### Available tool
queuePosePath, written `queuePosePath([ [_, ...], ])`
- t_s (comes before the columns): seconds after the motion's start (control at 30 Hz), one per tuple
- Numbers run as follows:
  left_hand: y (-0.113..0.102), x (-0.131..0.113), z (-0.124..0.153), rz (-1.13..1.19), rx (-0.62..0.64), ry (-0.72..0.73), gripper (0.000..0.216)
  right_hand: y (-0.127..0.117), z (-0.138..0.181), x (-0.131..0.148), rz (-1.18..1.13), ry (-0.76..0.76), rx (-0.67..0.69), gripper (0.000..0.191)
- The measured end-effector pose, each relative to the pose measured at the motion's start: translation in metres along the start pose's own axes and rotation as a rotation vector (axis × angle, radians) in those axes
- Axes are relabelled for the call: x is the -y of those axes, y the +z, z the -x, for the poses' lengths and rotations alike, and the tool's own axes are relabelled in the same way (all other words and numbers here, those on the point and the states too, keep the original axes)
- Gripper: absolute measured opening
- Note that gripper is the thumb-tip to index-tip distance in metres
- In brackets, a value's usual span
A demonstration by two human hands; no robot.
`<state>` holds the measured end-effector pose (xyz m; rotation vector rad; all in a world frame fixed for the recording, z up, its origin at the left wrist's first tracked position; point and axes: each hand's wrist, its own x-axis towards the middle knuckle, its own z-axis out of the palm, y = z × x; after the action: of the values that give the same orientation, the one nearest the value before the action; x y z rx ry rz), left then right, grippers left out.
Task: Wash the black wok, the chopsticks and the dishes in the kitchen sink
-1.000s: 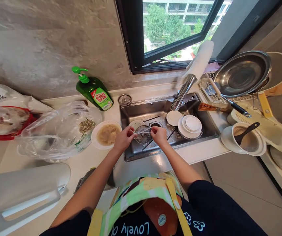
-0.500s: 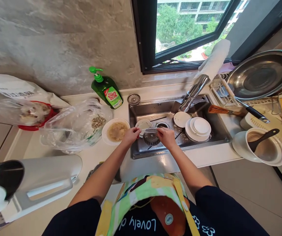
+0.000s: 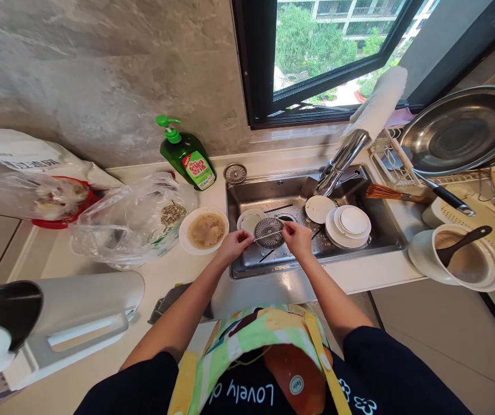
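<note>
Over the sink (image 3: 247, 199), both of my hands pinch a round, perforated metal sink strainer (image 3: 268, 226). A thin bar runs across its front. My left hand (image 3: 235, 246) has its fingertips closed at the left end of this bar. On the other side, my right hand (image 3: 298, 240) grips the strainer's right edge between thumb and fingers. Behind the strainer lies a small white dish (image 3: 249, 218), partly covered. The drain opening (image 3: 288, 218) shows just past it. Farther right in the sink are a white saucer (image 3: 320, 208) and a stack of white plates (image 3: 354, 221).
Left of the sink stand a bowl of brownish soup (image 3: 206, 230), plastic bags (image 3: 117, 213) and a green soap bottle (image 3: 189, 160). A second strainer (image 3: 234, 173) rests behind the basin. The faucet (image 3: 343, 158), a brush (image 3: 388, 193) and white pots (image 3: 424, 256) are to the right.
The strainer has tilted up, so its perforated disc now faces me more and sits higher between my hands. My left hand has shifted slightly right and down.
</note>
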<state>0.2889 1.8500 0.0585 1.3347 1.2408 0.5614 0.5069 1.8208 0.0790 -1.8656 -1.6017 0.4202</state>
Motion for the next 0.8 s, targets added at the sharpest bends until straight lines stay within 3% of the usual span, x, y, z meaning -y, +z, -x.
queuePosePath([
  [0.13,0.006,-0.006,-0.001,-0.059,-0.117,0.092,0.03,-0.003,-0.002,0.0,0.0,-0.022,-0.004,0.019],
  [0.4,0.013,-0.019,0.003,-0.234,-0.144,0.105,0.02,-0.005,-0.001,-0.001,0.046,-0.18,0.076,0.02],
  [0.6,0.0,-0.016,-0.003,-0.006,-0.174,0.048,0.02,-0.021,0.001,-0.013,0.213,-0.401,0.177,0.032],
  [0.8,0.011,-0.011,-0.012,0.255,-0.287,-0.13,0.017,-0.002,0.022,-0.012,0.149,-0.682,0.103,0.023],
])
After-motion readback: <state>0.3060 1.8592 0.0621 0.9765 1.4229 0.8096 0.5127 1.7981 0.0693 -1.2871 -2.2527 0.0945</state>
